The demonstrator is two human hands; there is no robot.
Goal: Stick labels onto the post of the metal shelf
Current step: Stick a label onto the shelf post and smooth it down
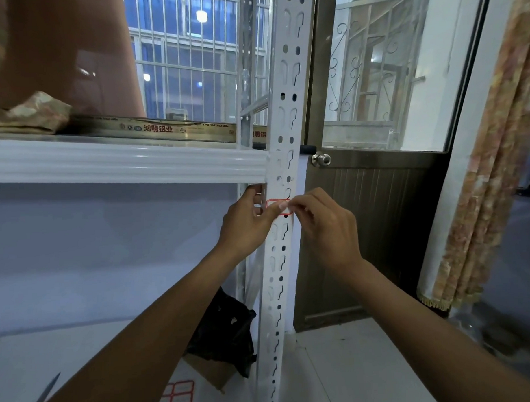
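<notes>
While both hands are pinching it at 9 and 3 o'clock edges, left hand (248, 221) and right hand (324, 225) are pressing thin, floppy red-bordered white paper label (276, 207) onto stiff white perforated metal post (282, 260).

Shelf beam (121, 168) blocks access above left; door (379, 227) stands just right of post (278, 275); floor (338, 363) near right open.

I see both hands at the white perforated post (280, 125), just under the shelf beam (121, 166). My left hand (246, 224) presses a red-bordered label (277, 207) against the post with its thumb; my right hand (324, 225) pinches the label's right edge. A label sheet (176, 398) lies on the lower shelf.
</notes>
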